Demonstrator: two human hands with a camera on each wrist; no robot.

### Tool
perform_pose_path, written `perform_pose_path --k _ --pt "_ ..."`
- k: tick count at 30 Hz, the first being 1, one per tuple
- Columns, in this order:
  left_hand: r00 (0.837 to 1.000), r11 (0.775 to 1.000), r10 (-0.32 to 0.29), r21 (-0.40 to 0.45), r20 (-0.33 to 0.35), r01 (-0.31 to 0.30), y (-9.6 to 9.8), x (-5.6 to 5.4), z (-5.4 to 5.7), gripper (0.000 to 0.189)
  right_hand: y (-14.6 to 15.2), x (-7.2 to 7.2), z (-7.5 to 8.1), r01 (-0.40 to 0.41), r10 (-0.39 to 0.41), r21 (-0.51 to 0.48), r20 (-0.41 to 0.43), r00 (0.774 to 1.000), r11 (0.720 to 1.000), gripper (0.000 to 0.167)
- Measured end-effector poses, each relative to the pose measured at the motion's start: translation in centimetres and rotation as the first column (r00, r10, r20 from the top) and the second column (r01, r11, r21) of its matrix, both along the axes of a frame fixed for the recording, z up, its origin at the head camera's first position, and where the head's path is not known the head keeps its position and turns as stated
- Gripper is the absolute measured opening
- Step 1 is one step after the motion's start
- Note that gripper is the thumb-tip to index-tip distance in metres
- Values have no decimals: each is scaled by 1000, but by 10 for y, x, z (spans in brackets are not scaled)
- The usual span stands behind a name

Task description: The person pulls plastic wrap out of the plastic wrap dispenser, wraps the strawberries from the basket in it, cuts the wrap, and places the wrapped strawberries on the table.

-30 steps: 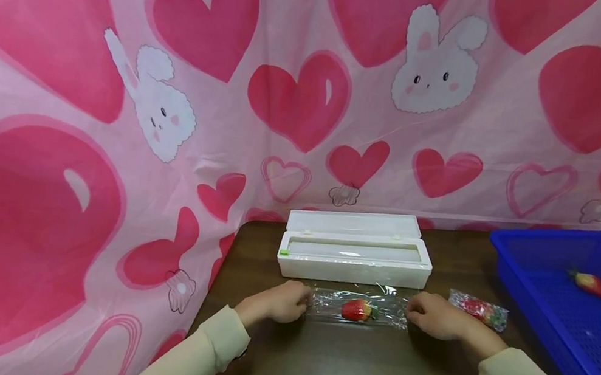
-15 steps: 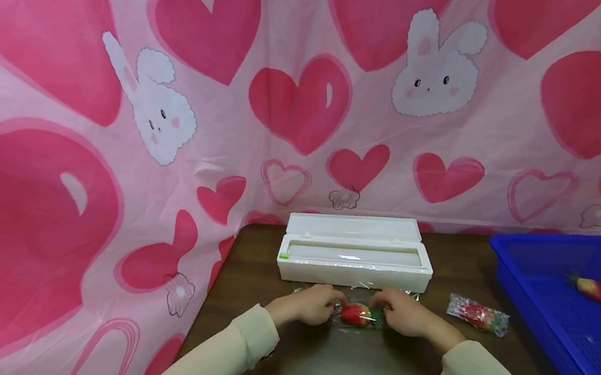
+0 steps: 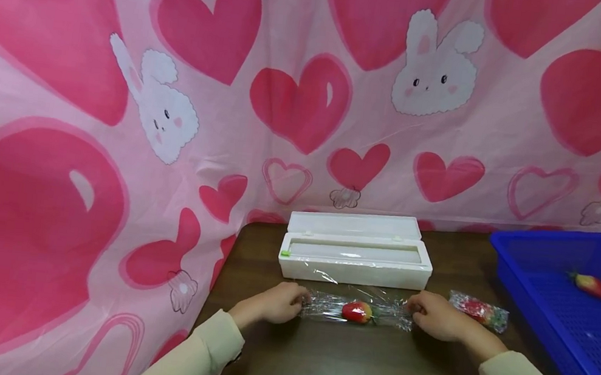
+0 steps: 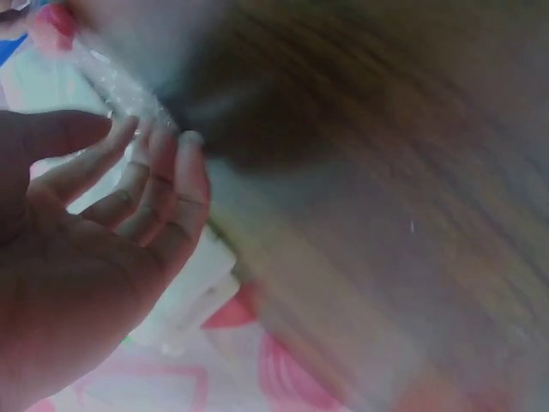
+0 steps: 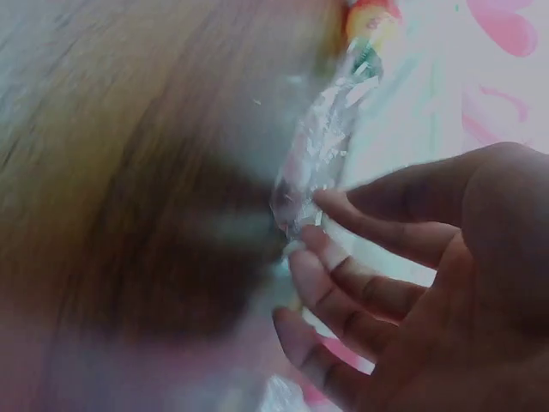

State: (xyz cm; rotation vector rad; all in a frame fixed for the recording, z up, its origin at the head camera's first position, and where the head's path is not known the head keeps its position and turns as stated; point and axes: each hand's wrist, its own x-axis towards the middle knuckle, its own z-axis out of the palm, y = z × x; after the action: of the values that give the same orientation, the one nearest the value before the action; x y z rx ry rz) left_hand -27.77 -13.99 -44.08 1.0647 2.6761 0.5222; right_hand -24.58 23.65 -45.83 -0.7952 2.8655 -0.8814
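Observation:
A red and yellow strawberry (image 3: 357,312) with a green top lies on the dark wooden table, wrapped in clear cling film (image 3: 329,306) stretched sideways. At the film's left end my left hand (image 3: 278,302) pinches it between thumb and fingertips. My right hand (image 3: 438,315) pinches the opposite end the same way. In the left wrist view, the bunched film (image 4: 129,90) runs from my left hand (image 4: 111,206) toward the strawberry (image 4: 53,28). The right wrist view shows twisted film (image 5: 322,142) between the strawberry (image 5: 374,21) and my right hand (image 5: 386,283).
Behind the film stands a white cling film dispenser box (image 3: 354,272), its lid up. A second wrapped strawberry (image 3: 478,311) lies beyond my right hand. One unwrapped strawberry (image 3: 592,286) sits in the blue basket (image 3: 519,302) at right. Pink heart-patterned cloth (image 3: 279,179) hangs behind and left.
Half a second ago both hands were close in beside the strawberry; now they are spread outward to the film's ends. The strawberry has stayed almost in place.

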Motion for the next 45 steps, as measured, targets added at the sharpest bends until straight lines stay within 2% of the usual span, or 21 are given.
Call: perform_pose_path --k 2,5,8,10,12,15,18,20,23,27,29,32,36,38,42,45 --pt "1000 1000 14 -13 -17 -15 -7 5 2 21 3 6 1 22 -19 42 -58 998 999 8" --pt "997 997 35 -64 -72 -39 -12 14 5 25 4 15 3 63 -45 118 -145 988 991 18" --pt "987 988 -5 -151 -161 -19 -10 21 5 33 1 21 4 42 6 218 -214 977 975 25" --pt "971 978 -65 -208 -228 17 -7 23 3 30 -2 23 3 -12 75 268 -226 971 963 26" --pt "954 971 -97 -236 -283 29 -4 23 1 23 -4 23 2 -42 113 291 -232 966 956 24" --pt "926 970 -108 -242 -363 18 -1 22 -2 12 -7 22 0 -52 124 282 -246 961 958 25" --pt "896 971 -109 -238 -430 4 -2 20 -4 11 -8 20 -3 -56 138 273 -295 946 960 29" --pt "887 973 -108 -230 -449 3 -3 20 -7 12 -7 19 -4 -63 153 275 -320 935 959 29" --pt "893 982 -78 -191 -443 -9 -6 18 -9 12 -4 17 -6 -80 163 263 -312 936 961 27" --pt "913 992 -36 -123 -407 -16 -9 16 -9 9 2 15 -4 -115 170 238 -225 959 964 23" --pt "920 995 -29 -96 -391 -9 -11 14 -8 9 5 13 -2 -139 186 232 -197 963 963 23" --pt "930 998 -22 -65 -368 -3 -13 11 -7 9 6 12 -1 -171 226 228 -242 944 958 25" --pt "946 999 -6 -36 -324 -6 -15 9 -5 9 3 9 -4 -165 251 253 -361 898 953 28" --pt "953 999 1 -30 -302 -11 -15 8 -4 8 1 8 -6 -147 244 266 -382 891 953 27" --pt "962 999 17 -30 -272 -26 -16 8 -6 6 1 6 -8 -136 214 240 -340 916 961 28" --pt "963 999 19 -41 -268 -31 -17 9 -7 8 2 7 -5 -120 172 205 -254 952 971 27"
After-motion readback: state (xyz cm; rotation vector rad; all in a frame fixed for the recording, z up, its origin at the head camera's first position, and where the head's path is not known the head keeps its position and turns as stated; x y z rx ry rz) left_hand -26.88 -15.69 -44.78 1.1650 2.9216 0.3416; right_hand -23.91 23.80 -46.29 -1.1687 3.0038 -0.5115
